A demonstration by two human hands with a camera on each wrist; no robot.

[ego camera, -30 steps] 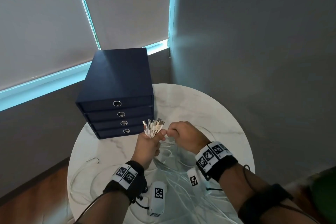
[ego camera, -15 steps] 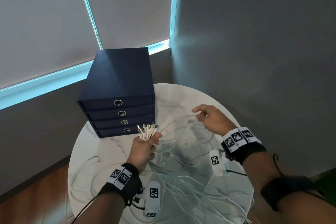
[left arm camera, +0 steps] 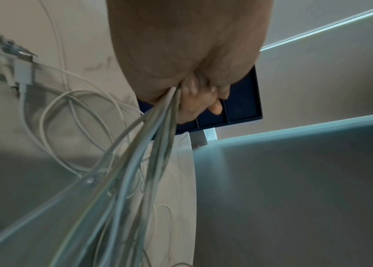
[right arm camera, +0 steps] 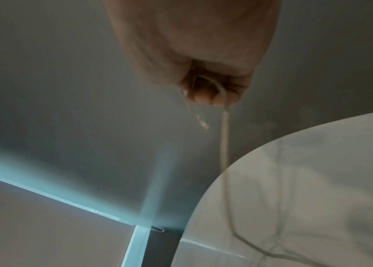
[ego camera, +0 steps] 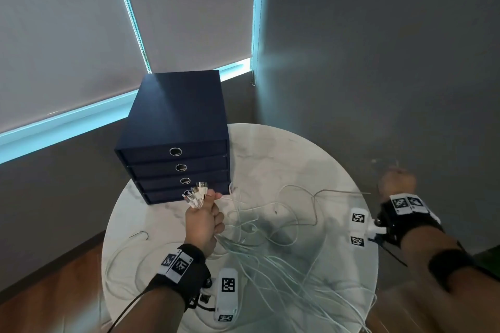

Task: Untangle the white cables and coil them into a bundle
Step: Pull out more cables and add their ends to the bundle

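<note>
My left hand [ego camera: 204,220] grips a bunch of white cables [ego camera: 270,259] above the round marble table [ego camera: 270,159], their plug ends [ego camera: 196,193] fanned out above the fist. In the left wrist view the cable strands [left arm camera: 139,162] run down out of the closed left hand [left arm camera: 194,90]. My right hand [ego camera: 396,181] is a fist beyond the table's right edge and pinches a single white cable [ego camera: 338,192] that stretches back to the tangle. The right wrist view shows that cable [right arm camera: 225,135] looped through the curled fingers [right arm camera: 206,95], its plug end dangling.
A dark blue box with several drawers [ego camera: 176,143] stands at the table's back left, just behind my left hand. Loose cable loops [ego camera: 121,259] lie on the table's left side. Grey walls and a window blind close in behind; wooden floor shows lower left.
My right hand has left the bunch and swept right past the table edge, drawing one cable out of the tangle. My left hand stays put, holding the bunch.
</note>
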